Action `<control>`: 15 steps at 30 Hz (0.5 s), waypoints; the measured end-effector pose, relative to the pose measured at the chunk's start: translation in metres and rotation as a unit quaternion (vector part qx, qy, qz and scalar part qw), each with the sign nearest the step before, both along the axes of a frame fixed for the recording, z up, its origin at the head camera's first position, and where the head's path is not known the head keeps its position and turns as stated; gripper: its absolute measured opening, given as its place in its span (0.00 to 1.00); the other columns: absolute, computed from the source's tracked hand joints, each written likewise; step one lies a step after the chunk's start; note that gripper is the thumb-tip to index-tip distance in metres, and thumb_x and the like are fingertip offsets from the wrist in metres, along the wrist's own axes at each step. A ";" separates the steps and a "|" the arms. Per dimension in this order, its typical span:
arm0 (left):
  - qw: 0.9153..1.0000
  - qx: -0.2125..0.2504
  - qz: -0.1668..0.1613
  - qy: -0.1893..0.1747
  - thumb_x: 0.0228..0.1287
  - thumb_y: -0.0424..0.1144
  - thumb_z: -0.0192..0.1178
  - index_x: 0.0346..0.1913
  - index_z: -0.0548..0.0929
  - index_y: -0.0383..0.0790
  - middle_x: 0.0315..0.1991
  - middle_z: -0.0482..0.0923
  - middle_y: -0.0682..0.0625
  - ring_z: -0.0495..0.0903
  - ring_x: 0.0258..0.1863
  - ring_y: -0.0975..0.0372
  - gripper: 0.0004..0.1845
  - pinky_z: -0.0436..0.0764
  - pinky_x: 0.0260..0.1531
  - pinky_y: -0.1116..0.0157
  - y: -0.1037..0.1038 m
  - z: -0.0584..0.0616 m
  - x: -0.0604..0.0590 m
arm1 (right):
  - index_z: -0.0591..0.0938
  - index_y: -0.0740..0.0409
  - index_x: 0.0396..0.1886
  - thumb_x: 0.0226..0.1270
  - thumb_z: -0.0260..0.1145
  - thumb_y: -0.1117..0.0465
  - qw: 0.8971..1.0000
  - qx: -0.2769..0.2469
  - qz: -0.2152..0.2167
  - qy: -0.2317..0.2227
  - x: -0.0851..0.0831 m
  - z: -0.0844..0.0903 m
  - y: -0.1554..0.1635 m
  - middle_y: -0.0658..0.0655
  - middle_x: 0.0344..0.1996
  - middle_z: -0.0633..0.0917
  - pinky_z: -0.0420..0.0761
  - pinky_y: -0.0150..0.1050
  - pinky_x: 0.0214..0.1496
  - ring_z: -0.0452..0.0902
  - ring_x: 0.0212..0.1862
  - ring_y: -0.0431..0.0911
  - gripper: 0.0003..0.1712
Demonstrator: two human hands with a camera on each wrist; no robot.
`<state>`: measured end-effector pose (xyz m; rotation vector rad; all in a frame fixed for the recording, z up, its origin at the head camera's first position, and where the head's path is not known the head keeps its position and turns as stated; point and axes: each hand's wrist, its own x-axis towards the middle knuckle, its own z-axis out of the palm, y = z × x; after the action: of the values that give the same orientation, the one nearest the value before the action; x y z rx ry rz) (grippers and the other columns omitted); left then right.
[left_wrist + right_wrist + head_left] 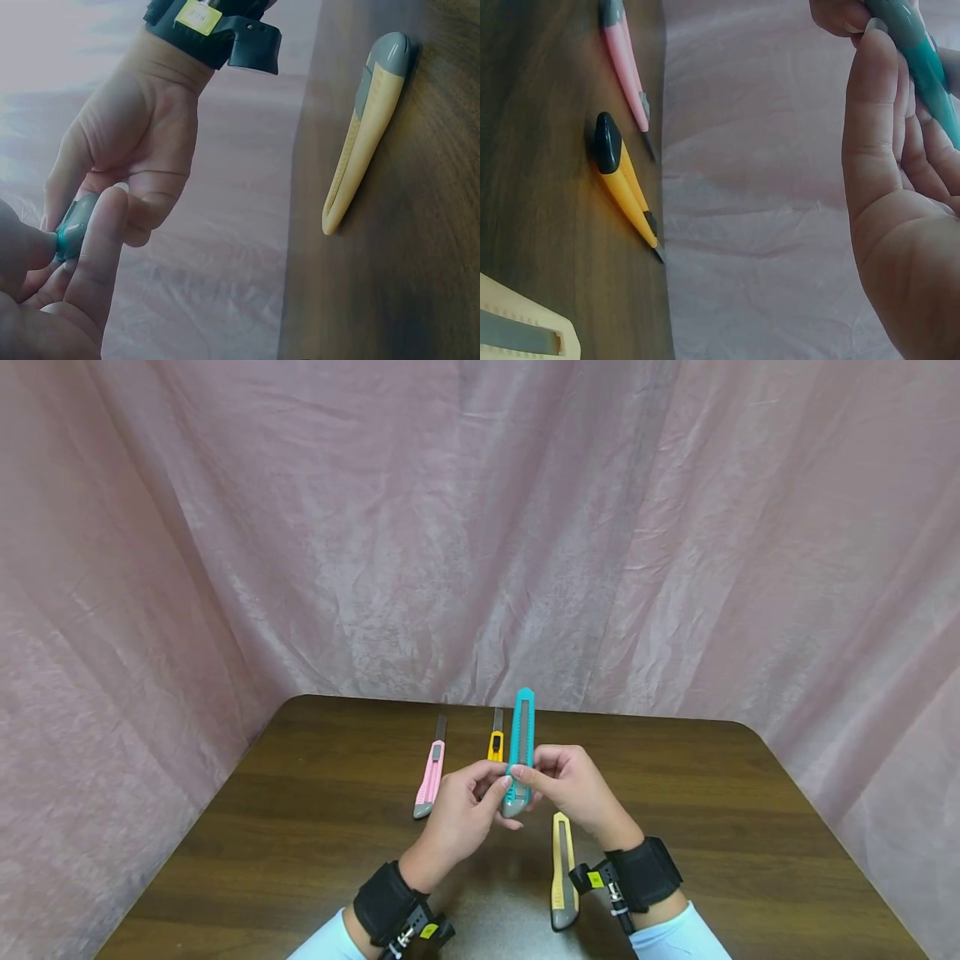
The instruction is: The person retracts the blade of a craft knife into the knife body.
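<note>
Both hands hold a teal box cutter with a grey end cap, raised above the table and pointing away. My left hand pinches its lower part from the left, thumb near the grey end. From the other side my right hand grips it, thumb laid on the front face. No blade sticks out at its top. In the right wrist view the teal cutter sits between the fingers of both hands. The left wrist view shows only its grey end, the rest hidden by fingers.
A pink box cutter with its blade out lies left on the wooden table. Behind the hands is an orange-yellow one, blade also out. A pale yellow cutter, no blade showing, lies near the right wrist. Pink curtain hangs behind.
</note>
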<state>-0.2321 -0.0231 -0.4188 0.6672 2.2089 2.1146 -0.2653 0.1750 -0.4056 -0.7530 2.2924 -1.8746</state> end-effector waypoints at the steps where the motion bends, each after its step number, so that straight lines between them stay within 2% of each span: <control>1: 1.000 0.001 -0.001 0.000 0.76 0.34 0.58 0.58 0.83 0.38 0.40 0.86 0.38 0.90 0.33 0.54 0.12 0.92 0.30 0.60 0.000 0.000 0.000 | 0.87 0.64 0.40 0.74 0.68 0.58 1.000 -0.001 0.001 -0.003 0.000 0.000 0.000 0.53 0.29 0.90 0.90 0.58 0.33 0.84 0.26 0.43 0.11; 7: 1.000 -0.003 -0.002 -0.002 0.76 0.34 0.58 0.58 0.83 0.38 0.40 0.85 0.38 0.90 0.32 0.55 0.13 0.92 0.31 0.60 0.001 0.001 0.000 | 0.87 0.63 0.42 0.74 0.68 0.57 1.000 -0.001 0.004 -0.014 0.000 0.000 0.002 0.53 0.30 0.90 0.90 0.59 0.34 0.84 0.27 0.42 0.12; 9: 1.000 -0.007 0.001 -0.001 0.76 0.33 0.58 0.58 0.83 0.37 0.40 0.85 0.38 0.89 0.32 0.55 0.12 0.92 0.30 0.59 0.001 0.001 0.000 | 0.86 0.63 0.43 0.74 0.68 0.56 1.000 -0.005 -0.006 -0.018 -0.001 0.000 0.003 0.53 0.30 0.90 0.91 0.56 0.33 0.84 0.27 0.42 0.13; 12: 1.000 -0.028 0.005 -0.005 0.76 0.34 0.59 0.58 0.82 0.35 0.40 0.85 0.39 0.89 0.31 0.55 0.13 0.92 0.29 0.59 0.001 0.002 0.001 | 0.85 0.65 0.45 0.72 0.70 0.55 0.998 -0.027 -0.060 -0.023 -0.001 0.001 0.003 0.53 0.29 0.90 0.91 0.49 0.32 0.85 0.26 0.43 0.15; 15: 0.998 -0.065 0.004 -0.017 0.74 0.35 0.62 0.64 0.77 0.31 0.40 0.83 0.40 0.87 0.29 0.57 0.20 0.92 0.27 0.60 0.002 0.002 0.004 | 0.83 0.66 0.44 0.68 0.73 0.56 0.990 -0.031 -0.128 -0.042 0.001 0.002 0.004 0.55 0.27 0.89 0.92 0.46 0.32 0.85 0.25 0.45 0.17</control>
<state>-0.2284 -0.0210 -0.4171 0.6107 2.3085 1.9499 -0.2642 0.1791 -0.4038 -0.3907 2.3843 -2.0459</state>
